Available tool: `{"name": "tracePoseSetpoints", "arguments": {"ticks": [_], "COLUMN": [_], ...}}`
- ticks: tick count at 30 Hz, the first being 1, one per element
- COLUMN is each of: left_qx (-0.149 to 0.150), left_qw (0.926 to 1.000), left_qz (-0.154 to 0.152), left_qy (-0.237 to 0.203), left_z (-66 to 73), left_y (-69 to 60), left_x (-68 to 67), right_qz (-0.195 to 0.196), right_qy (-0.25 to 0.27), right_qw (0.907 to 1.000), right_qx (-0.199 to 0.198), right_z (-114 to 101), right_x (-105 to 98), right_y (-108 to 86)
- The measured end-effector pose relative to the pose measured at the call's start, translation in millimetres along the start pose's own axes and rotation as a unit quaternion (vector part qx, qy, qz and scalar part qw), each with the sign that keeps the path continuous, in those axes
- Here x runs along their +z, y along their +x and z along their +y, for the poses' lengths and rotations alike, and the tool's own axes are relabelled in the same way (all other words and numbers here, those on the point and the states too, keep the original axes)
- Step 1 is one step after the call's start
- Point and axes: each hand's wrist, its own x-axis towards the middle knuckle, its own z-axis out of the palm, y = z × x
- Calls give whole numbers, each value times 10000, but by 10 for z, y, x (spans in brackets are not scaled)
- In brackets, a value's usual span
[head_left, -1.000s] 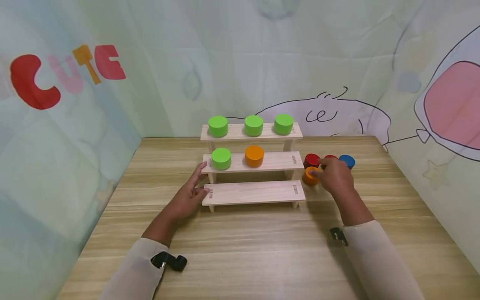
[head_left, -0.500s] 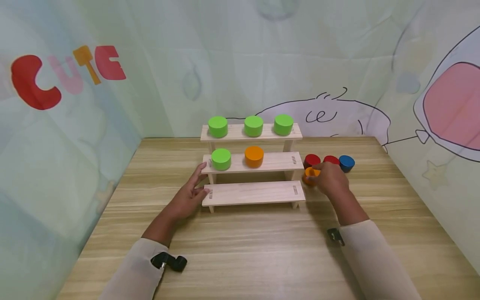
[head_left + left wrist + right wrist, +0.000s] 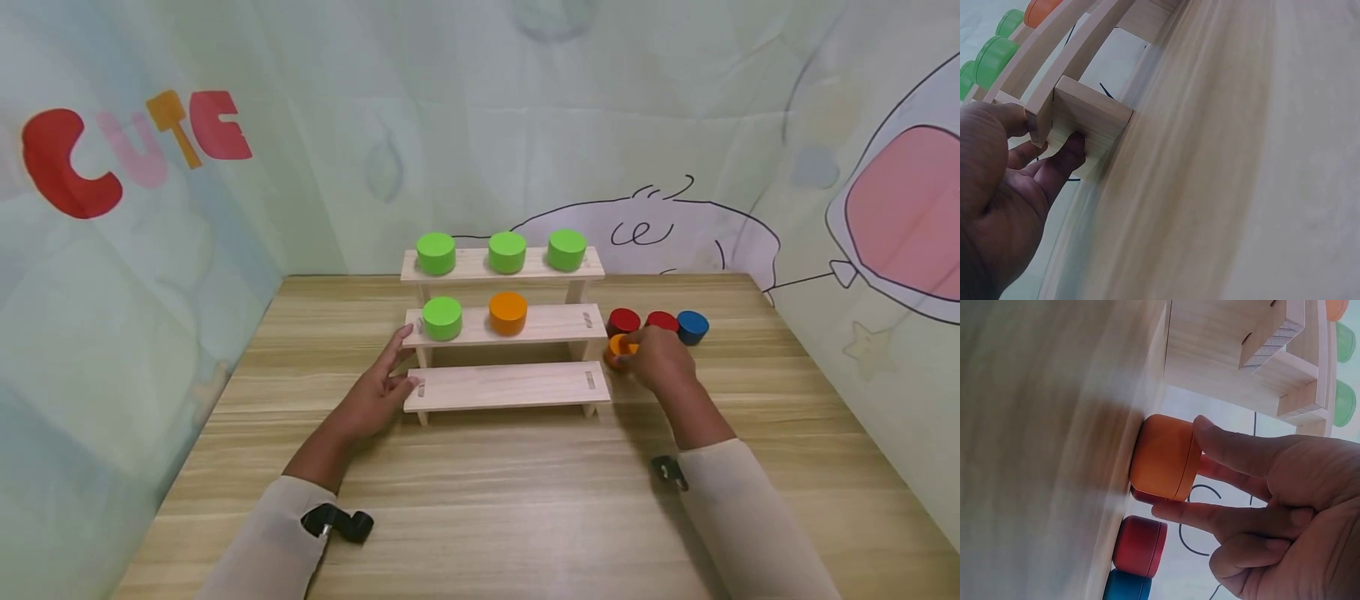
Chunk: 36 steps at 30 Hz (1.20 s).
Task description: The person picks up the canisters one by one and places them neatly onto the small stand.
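Evidently the right hand (image 3: 660, 360) has its thumb and fingers on opposite sides of the orange pot (image 3: 1163, 456), parted only by its width and pinching near the top rim. The pot stands upright on the table (image 3: 480, 492), just right of the wooden stand (image 3: 506, 387). Its crisp, lidded form suggests something stiff, light and not fragile; the smooth sides may slip under dry fingertips. Opposed contact on the wall, a little below the lid seam, seems surest, since a hold on the rim alone might lift the lid. At the stand's left end, the left hand (image 3: 369, 404) grips the wood, fingers bent around it. Farther right of the stand are two red pots (image 3: 624, 318) and a blue pot (image 3: 693, 327).
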Motion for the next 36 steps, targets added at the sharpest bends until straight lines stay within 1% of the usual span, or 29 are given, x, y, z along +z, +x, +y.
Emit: {"name": "tracePoseSetpoints", "arguments": {"ticks": [6, 14, 19, 25, 30, 36], "left_qx": [43, -25, -18, 26, -37, -31], "left_qw": [10000, 10000, 10000, 10000, 10000, 10000], "left_qz": [25, -2, -2, -22, -31, -32], "left_qy": [33, 32, 45, -49, -55, -20], "left_z": [16, 2, 9, 2, -5, 5], "left_y": [-2, -1, 4, 17, 9, -4], "left_x": [-8, -6, -5, 6, 5, -3], "right_qz": [-51, -93, 25, 148, 256, 693], "right_qy": [-35, -122, -117, -159, -269, -321], "right_qw": [10000, 9999, 9999, 9997, 9993, 9969], "right_qx": [15, -10, -48, -102, -90, -197], "right_z": [-11, -8, -12, -25, -75, -149], "right_x": [1, 3, 1, -26, -81, -160], "right_y": [11, 9, -16, -50, -141, -269]}}
